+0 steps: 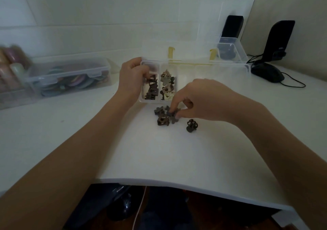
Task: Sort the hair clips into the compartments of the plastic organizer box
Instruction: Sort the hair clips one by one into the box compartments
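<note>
The worktop [159,159] lies bare from the near edge up to the loose clips [166,115] (one stray clip [192,125] at their 4 o'clock). The organizer [212,70] blocks 12 o'clock, a closed box [70,75] 10 o'clock, a mouse [267,72] 2 o'clock.

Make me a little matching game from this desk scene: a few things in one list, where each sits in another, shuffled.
Things:
1. left hand
2. right hand
3. lone dark clip
4. computer mouse

Places:
A. alone on the table, nearest the viewer
B. far right, by the speakers
C. at the organizer box's left end
D. fingers on the loose clip pile

Pairs: 1-C, 2-D, 3-A, 4-B
</note>
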A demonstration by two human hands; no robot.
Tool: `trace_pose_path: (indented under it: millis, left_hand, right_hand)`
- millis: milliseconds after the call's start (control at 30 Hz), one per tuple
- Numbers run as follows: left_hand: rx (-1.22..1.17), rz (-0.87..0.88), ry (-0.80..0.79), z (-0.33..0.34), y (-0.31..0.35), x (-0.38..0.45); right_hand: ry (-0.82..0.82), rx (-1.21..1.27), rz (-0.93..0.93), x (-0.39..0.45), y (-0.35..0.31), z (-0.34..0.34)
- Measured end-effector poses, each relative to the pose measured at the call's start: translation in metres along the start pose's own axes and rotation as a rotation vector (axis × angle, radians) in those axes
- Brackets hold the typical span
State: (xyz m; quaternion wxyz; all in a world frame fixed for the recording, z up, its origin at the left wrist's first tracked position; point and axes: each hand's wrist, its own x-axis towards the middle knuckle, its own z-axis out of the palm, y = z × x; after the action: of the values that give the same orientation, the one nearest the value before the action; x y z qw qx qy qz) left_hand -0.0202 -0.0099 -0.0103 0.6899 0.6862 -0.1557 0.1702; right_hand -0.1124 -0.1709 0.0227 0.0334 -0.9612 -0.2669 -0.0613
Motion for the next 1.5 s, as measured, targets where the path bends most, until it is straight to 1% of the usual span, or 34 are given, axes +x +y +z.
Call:
trace_pose_path:
  millis: [100, 200, 233, 333, 433, 567, 733, 800, 833, 900, 1033, 1100, 1267, 1400, 1500]
  left_hand:
    - [-0.019, -0.007, -0.009, 0.001, 0.0, -0.001]
    - [-0.03, -0.016, -0.004, 0.001, -0.002, 0.001]
    - [-0.025, -0.017, 0.0, 0.001, -0.003, 0.002]
    - [-0.036, -0.017, -0.004, 0.0, -0.003, 0.003]
    - [-0.067, -0.014, -0.022, 0.001, 0.0, 0.0]
    - [-0.076, -0.016, -0.025, 0.002, -0.001, 0.0]
    - [-0.063, 0.003, -0.041, 0.004, 0.0, -0.002]
    - [-0.055, 0.007, -0.053, 0.005, 0.001, -0.003]
    - [-0.055, 0.006, -0.054, 0.005, 0.001, -0.004]
    - [-0.062, 0.005, -0.051, 0.005, 0.001, -0.004]
    - [-0.064, 0.008, -0.052, 0.005, 0.0, -0.003]
    - [-0.065, 0.006, -0.043, 0.005, -0.001, -0.003]
    - [-0.035, 0.017, -0.025, 0.005, -0.001, -0.003]
    - [-0.027, 0.013, -0.019, 0.006, -0.003, -0.003]
    - [-0.026, 0.009, -0.023, 0.004, -0.004, -0.002]
  right_hand:
    - [0.001, 0.137, -0.058, 0.002, 0.001, 0.002]
    - [0.072, 0.41, -0.116, 0.004, 0.003, 0.0]
    - [0.125, 0.454, -0.119, 0.005, 0.004, 0.001]
    - [0.338, 0.46, -0.095, 0.009, 0.007, 0.008]
    - [0.48, 0.462, -0.026, 0.013, 0.008, 0.017]
    - [0.619, 0.369, 0.031, 0.016, 0.007, 0.026]
    - [0.867, -0.028, -0.005, 0.017, 0.008, 0.03]
    - [0.923, -0.113, -0.016, 0.017, 0.011, 0.029]
    - [0.924, -0.134, -0.029, 0.017, 0.011, 0.03]
    - [0.869, -0.124, -0.028, 0.02, 0.01, 0.032]
    - [0.782, -0.019, 0.104, 0.025, 0.006, 0.032]
    - [0.778, -0.047, 0.132, 0.025, 0.005, 0.03]
    - [0.766, -0.225, 0.148, 0.022, 0.006, 0.029]
    - [0.715, -0.214, 0.193, 0.021, 0.009, 0.029]
    - [0.744, -0.205, 0.178, 0.021, 0.01, 0.035]
